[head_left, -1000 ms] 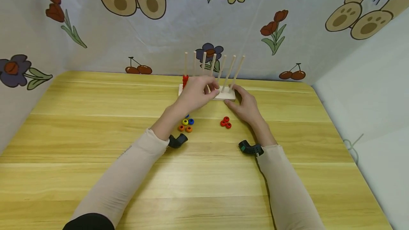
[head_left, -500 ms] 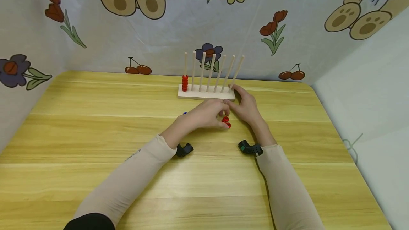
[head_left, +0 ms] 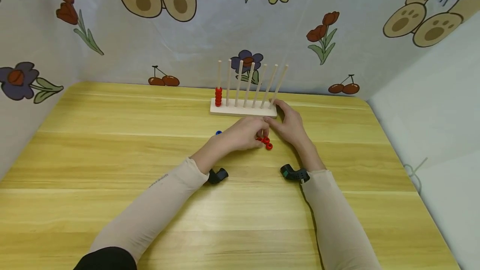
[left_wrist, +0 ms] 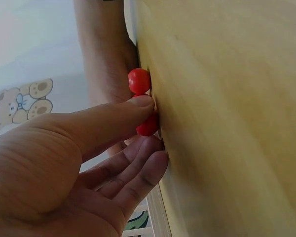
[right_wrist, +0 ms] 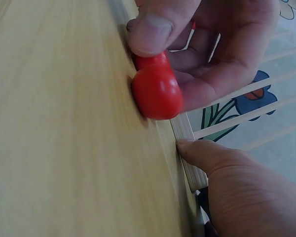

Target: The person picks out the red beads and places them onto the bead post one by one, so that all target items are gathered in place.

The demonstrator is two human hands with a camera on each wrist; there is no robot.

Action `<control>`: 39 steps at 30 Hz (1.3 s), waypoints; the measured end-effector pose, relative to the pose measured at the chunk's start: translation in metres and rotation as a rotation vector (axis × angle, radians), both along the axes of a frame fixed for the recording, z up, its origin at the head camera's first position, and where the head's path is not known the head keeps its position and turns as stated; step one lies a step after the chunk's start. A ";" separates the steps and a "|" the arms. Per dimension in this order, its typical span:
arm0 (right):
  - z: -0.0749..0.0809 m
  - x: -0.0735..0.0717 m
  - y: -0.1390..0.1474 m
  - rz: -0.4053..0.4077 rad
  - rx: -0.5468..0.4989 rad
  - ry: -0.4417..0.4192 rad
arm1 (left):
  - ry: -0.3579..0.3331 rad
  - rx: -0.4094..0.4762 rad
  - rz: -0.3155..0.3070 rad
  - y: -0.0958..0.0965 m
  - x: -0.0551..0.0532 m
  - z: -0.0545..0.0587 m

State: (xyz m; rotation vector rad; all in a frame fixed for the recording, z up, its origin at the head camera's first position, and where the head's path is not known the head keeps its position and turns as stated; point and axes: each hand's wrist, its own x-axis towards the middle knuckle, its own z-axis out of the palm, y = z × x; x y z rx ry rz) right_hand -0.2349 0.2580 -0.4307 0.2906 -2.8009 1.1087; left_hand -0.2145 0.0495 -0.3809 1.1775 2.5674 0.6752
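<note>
Low over the tabletop, my left hand (head_left: 245, 133) has thumb and fingertips around a red bead (left_wrist: 148, 124) in a small group. Two other red beads (head_left: 269, 146) show beside its fingertips, and one round red bead (right_wrist: 158, 94) is close up in the right wrist view. My right hand (head_left: 288, 124) grips the right end of a wooden bead rack (head_left: 240, 111), thumb on the front edge and fingers behind. A stack of red beads (head_left: 218, 97) sits on the rack's leftmost peg; its other pegs are bare.
One blue bead (head_left: 219, 133) peeks out behind my left wrist; the forearm hides the spot around it. A printed cloth (head_left: 210, 36) hangs along the table's (head_left: 247, 224) back edge. Dark wrist devices sit at both cuffs, such as the right wrist device (head_left: 294, 173).
My left hand has come down from the rack toward me to the red beads, and its thumb and fingers have closed in on one. The right hand stays at the rack's end.
</note>
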 end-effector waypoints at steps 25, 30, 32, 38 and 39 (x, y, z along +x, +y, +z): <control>0.001 -0.002 0.000 -0.003 -0.011 0.000 | -0.008 0.250 0.141 -0.020 -0.018 0.021; 0.003 -0.001 -0.002 -0.003 -0.011 -0.006 | 0.068 0.405 0.231 -0.031 -0.018 0.040; 0.002 -0.001 -0.002 -0.005 -0.011 -0.008 | 0.121 0.476 0.260 -0.034 -0.018 0.046; 0.000 -0.001 -0.001 -0.010 -0.006 -0.015 | 0.217 0.645 0.344 -0.047 -0.019 0.059; -0.001 0.000 -0.001 -0.009 -0.006 -0.014 | 0.232 0.668 0.360 -0.050 -0.020 0.062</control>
